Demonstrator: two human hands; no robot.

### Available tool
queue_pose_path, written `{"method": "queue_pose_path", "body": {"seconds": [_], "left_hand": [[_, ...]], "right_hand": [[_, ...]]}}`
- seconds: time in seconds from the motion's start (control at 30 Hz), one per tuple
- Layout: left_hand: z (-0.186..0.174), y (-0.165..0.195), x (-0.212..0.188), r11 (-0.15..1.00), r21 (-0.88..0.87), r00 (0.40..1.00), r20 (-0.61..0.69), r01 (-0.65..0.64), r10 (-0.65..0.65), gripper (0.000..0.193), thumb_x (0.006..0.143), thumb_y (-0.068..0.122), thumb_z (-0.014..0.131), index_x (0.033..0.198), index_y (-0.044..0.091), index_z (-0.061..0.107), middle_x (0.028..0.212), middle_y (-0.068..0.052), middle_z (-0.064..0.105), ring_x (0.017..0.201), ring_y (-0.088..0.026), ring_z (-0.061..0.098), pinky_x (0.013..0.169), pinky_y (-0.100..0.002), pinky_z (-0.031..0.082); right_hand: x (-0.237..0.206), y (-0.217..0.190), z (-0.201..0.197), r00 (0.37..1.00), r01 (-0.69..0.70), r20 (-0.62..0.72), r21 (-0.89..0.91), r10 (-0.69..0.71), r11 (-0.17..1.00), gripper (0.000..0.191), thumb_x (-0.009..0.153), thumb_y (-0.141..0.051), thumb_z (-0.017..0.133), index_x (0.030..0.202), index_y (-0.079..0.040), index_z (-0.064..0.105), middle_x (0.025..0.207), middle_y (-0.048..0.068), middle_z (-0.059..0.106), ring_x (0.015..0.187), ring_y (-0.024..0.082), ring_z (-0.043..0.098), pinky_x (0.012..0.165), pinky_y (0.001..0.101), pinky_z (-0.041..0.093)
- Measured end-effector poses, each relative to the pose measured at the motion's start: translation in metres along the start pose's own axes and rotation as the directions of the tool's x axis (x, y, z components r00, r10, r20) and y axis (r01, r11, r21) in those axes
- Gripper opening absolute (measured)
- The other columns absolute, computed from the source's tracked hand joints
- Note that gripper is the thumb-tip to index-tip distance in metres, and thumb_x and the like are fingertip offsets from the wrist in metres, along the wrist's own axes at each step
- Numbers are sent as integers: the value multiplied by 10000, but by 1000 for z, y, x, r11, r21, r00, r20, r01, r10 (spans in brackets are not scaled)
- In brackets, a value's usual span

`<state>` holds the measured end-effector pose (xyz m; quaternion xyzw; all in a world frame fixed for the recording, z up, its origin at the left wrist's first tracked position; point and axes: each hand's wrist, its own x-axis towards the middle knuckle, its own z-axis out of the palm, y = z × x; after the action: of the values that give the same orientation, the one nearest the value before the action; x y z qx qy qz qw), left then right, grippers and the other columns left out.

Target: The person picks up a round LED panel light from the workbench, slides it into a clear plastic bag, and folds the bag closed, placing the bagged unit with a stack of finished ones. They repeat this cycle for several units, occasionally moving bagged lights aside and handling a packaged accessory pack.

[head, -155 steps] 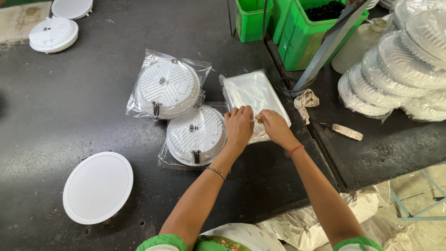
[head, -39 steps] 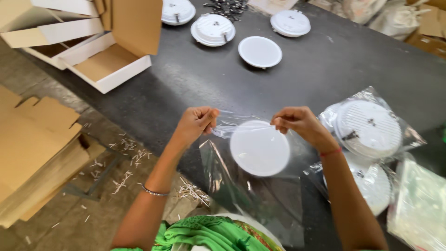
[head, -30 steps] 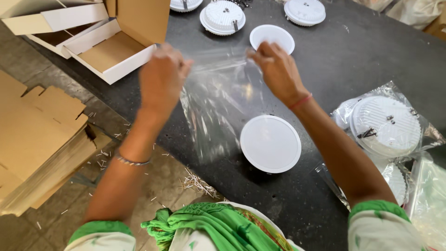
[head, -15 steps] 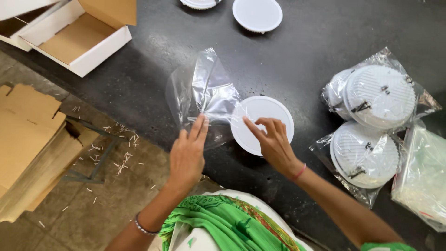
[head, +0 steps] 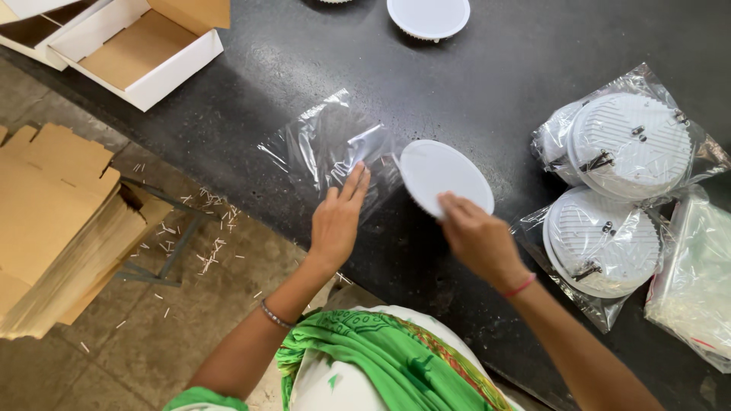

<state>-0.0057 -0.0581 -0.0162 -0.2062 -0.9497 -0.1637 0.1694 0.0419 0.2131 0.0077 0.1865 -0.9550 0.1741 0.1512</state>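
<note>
The left hand (head: pixel 336 221) lies flat, fingers open, on a clear plastic bag (head: pixel 327 148) on the dark counter (head: pixel 251 76); the right hand (head: pixel 476 237) grips the near edge of a white round lamp (head: pixel 445 175) just right of the bag

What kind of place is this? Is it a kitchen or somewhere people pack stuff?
Most likely a small packing workshop, not a kitchen. On the dark worktable lie round white light fittings, two already sealed in clear plastic bags, and open cardboard boxes wait close by. The left hand flattens an empty bag.
</note>
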Motion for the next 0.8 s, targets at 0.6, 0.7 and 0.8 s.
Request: {"method": "queue_pose_path", "body": {"seconds": [0.6,0.7,0.8], "left_hand": [[29,48,1,975,-215,929,368,58,26,859,756,-118,577,1553,30,292,1672,-136,229,892,-402,664,762,-503,576],[30,42,-3,964,-251,886,463,90,38,845,768,-103,538,1556,14,257,1681,-173,177,852,-437,677,775,-535,560],[32,34,-8,964,-262,884,459,46,83,878,737,-85,546,1555,-15,235,1664,-223,157,835,-455,685,765,-532,565]], "right_hand": [[-114,88,39,638,-385,431,896,637,-221,253,1078,-234,532,1098,-38,691,936,12,711,780,105,654,669,267,540],[-93,72,55,590,-422,481,868,648,-260,275,1053,-246,502,1150,-58,679,984,9,723,823,117,676,727,309,571],[-69,54,66,654,-421,487,870,579,-256,288,1090,-257,513,1174,-21,655,1002,45,719,859,160,691,791,366,601]]}}
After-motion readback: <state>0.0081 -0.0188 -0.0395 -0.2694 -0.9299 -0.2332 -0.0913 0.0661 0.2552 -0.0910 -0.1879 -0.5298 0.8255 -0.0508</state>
